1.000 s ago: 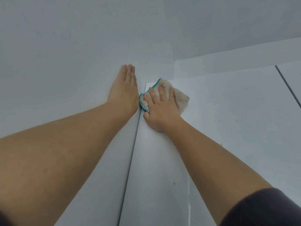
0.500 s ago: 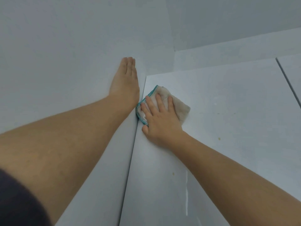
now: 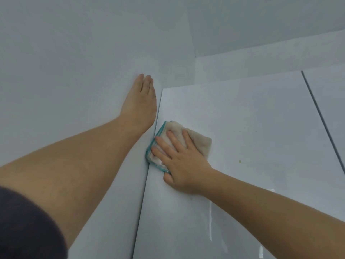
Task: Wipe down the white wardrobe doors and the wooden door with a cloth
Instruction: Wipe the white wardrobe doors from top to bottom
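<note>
A folded off-white cloth with a teal hem (image 3: 198, 142) lies flat against the white wardrobe door (image 3: 252, 113), close to the door's left edge. My right hand (image 3: 183, 161) presses on the cloth with straight, spread fingers. My left hand (image 3: 142, 103) rests flat, fingers straight and together, on the white surface to the left of the door edge, above the cloth. Small yellowish spots (image 3: 239, 161) mark the door to the right of the cloth. The wooden door is out of view.
A dark vertical gap (image 3: 321, 118) separates this door from the neighbouring white door at the right. Above the doors runs a white top panel (image 3: 261, 58) and the ceiling corner. Wet streaks (image 3: 210, 221) shine on the lower door.
My right hand has slid the cloth down the door's left edge, away from the top corner. My left hand has stayed flat on the white surface.
</note>
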The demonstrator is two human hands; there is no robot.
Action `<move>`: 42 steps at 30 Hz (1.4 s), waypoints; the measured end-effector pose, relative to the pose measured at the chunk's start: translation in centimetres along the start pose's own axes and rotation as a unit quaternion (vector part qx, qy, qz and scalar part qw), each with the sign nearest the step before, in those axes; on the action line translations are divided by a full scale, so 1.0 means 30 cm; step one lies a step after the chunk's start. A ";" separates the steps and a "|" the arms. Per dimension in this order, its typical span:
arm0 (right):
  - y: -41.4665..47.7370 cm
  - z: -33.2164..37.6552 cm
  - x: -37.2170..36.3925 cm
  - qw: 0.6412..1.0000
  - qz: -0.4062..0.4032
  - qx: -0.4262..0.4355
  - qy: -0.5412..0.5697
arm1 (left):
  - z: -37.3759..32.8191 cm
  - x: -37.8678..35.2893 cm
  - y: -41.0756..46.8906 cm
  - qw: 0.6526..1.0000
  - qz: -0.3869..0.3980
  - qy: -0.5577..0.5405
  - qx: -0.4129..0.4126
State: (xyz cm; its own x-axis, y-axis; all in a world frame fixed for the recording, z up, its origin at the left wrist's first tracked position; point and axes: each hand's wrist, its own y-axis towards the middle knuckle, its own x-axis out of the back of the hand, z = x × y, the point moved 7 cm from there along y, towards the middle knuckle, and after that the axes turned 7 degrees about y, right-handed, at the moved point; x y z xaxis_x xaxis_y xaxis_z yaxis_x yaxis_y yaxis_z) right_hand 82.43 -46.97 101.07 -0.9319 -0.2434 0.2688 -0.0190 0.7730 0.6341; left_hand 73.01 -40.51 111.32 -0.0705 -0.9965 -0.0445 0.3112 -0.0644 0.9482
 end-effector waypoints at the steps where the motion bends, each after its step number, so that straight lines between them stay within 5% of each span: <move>1: -0.020 -0.003 0.002 1.000 0.009 0.018 -0.003 | -0.003 0.007 0.001 1.000 -0.006 -0.001 -0.005; 7: -0.043 -0.045 0.013 0.998 0.037 0.057 -0.008 | -0.011 0.005 -0.004 1.000 -0.010 0.004 -0.025; 29: 0.153 -0.528 0.195 0.961 -0.076 -0.265 0.012 | -0.022 -0.009 0.004 0.999 0.000 -0.007 -0.047; 42: 0.019 -0.432 0.164 0.992 -0.019 -0.122 0.000 | -0.018 0.000 0.009 0.998 0.003 -0.034 -0.045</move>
State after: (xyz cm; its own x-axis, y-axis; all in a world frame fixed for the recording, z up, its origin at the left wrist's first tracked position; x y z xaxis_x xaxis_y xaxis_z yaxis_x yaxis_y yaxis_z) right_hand 82.53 -55.32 112.17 -0.9325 -0.2686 0.2416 0.0346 0.5992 0.7998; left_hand 73.60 -40.55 111.40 -0.1320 -0.9912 -0.0136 0.3956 -0.0653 0.9161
